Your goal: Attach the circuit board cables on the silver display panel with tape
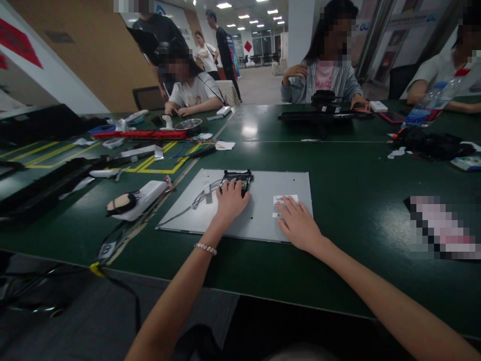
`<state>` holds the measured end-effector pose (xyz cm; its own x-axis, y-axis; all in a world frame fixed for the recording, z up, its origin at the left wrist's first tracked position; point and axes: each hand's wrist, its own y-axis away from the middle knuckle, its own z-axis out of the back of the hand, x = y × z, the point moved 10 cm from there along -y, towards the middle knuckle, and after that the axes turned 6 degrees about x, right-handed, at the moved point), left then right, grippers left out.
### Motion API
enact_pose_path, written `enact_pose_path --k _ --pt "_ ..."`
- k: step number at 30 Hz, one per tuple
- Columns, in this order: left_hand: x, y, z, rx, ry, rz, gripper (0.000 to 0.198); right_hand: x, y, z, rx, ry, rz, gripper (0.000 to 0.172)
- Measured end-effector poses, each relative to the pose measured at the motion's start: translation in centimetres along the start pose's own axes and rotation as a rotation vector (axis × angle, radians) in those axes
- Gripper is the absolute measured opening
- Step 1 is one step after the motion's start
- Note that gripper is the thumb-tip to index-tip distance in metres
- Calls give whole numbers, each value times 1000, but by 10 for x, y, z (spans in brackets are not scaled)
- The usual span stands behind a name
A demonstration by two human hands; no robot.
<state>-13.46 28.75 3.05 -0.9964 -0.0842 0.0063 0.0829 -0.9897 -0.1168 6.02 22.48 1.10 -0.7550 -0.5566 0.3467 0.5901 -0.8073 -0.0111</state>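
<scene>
A flat grey metal panel (259, 230), like the back of a screen, lies on the green table in front of me. My left hand (232, 203) rests with fingers apart over a dark circuit board in a black bracket (238, 174) at the panel's far side, partly hiding it. Grey cables (199, 198) run leftward from that board, along the panel to its near left corner. My right hand (300, 225) lies flat and spread on the panel's right part. Its fingertips touch or cover white labels (283, 199).
A white device with a dark strap (141, 200) lies left of the panel. Beyond are loose wires (195, 150), a red bar (139, 134) and a metal bowl (189, 125). A blurred phone-shaped object (443, 228) is at right. People sit across the table near a bottle (432, 103).
</scene>
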Motion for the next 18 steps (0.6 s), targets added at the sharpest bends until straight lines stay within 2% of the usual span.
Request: enact_pose_path --k 3,6,8,10,15,18 --pt "3 0 1 -3 10 15 57 0 0 0 -1 6 -2 56" --pt "3 -7 13 -40 24 0 55 1 0 1 -1 12 -2 56" --pt "0 -18 23 -68 37 -39 51 1 0 2 9 7 0 56" --pt "-4 -35 26 -41 50 -85 48 1 1 2 21 -1 -1 57" --pt "-7 -71 0 159 29 -120 42 0 2 3 27 -7 -14 57" --pt "-3 -84 -13 217 28 -104 40 0 0 3 17 -7 -10 57"
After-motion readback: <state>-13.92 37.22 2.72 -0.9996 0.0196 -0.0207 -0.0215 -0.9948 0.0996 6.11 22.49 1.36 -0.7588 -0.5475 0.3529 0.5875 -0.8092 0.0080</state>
